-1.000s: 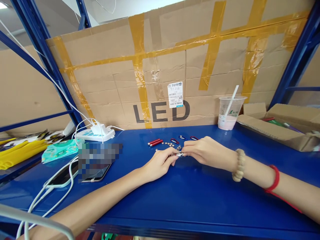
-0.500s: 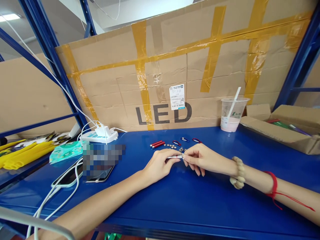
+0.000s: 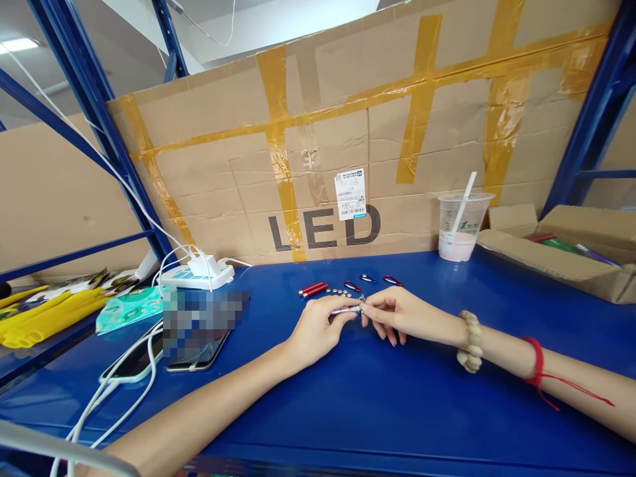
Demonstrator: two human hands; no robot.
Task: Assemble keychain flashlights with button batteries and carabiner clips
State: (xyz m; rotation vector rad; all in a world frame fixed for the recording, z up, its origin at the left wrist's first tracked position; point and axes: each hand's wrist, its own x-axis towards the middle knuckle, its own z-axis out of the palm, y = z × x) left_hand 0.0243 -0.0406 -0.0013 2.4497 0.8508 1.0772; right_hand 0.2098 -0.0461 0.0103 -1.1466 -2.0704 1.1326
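Note:
My left hand (image 3: 318, 331) is closed round a slim silver tube (image 3: 344, 309), which lies nearly level between thumb and fingers. At the tube's right end, the thumb and index finger of my right hand (image 3: 390, 314) pinch together, the other fingers hanging loosely curled; any small part between those fingertips is hidden. Just behind the hands lie two red metal tubes (image 3: 314, 289) and several small round button cells (image 3: 340, 293). Farther right are a red carabiner (image 3: 352, 286), a blue carabiner (image 3: 368, 279) and another red carabiner (image 3: 392, 281).
A plastic cup with a straw (image 3: 460, 228) and an open cardboard box (image 3: 556, 255) stand at the right. Leftward are a phone (image 3: 199, 354), white cables (image 3: 149, 361), a power strip (image 3: 223, 275) and yellow-handled items (image 3: 59, 315). Taped cardboard (image 3: 223, 179) closes off the back.
The right fingertips have shifted slightly at the tube's end, and more of its tip shows. Both hands otherwise stay in place; the view has tilted a little.

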